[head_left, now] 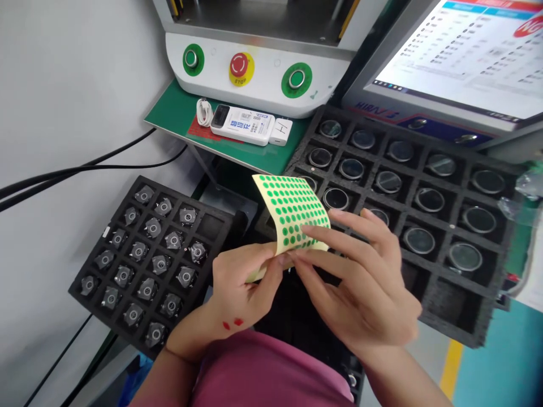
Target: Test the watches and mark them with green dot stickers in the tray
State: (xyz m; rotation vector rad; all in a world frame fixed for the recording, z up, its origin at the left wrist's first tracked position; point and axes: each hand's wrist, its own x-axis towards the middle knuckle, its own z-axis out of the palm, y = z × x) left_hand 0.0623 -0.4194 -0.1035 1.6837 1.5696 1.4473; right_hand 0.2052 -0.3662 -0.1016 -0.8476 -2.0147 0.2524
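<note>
So, a sticker sheet (292,212) covered in green dots is held up in both hands, right in the middle of the view. The left hand (240,288) is closed on the sheet's lower edge, pinched between thumb and fingers, with the sheet bent upward and curling away from that grip. Two small red marks can be seen on the back of that hand near the wrist. The right hand (360,282) is laid just beside it, fingers half open and stretched out, with the fingertips (307,230) touching the dotted face of the sheet near its lower right corner. Whether a dot is actually being pinched there can't be told.

Left of the left hand, a black foam tray (212,226) is sat with rows of small grey metal parts (153,228) in its pockets; a few pockets on the near side of it are empty. Behind and right of the right hand, a bigger black tray (462,186) is filled with round glass-like discs (428,199), one per pocket.

Further back from both hands, a white machine panel (258,73) is seen with two green buttons (296,79) and a red stop button (240,65). A small white device (244,123) is lying on the green bench (169,110) below it. A tilted screen (466,51) is up beyond the right hand.
</note>
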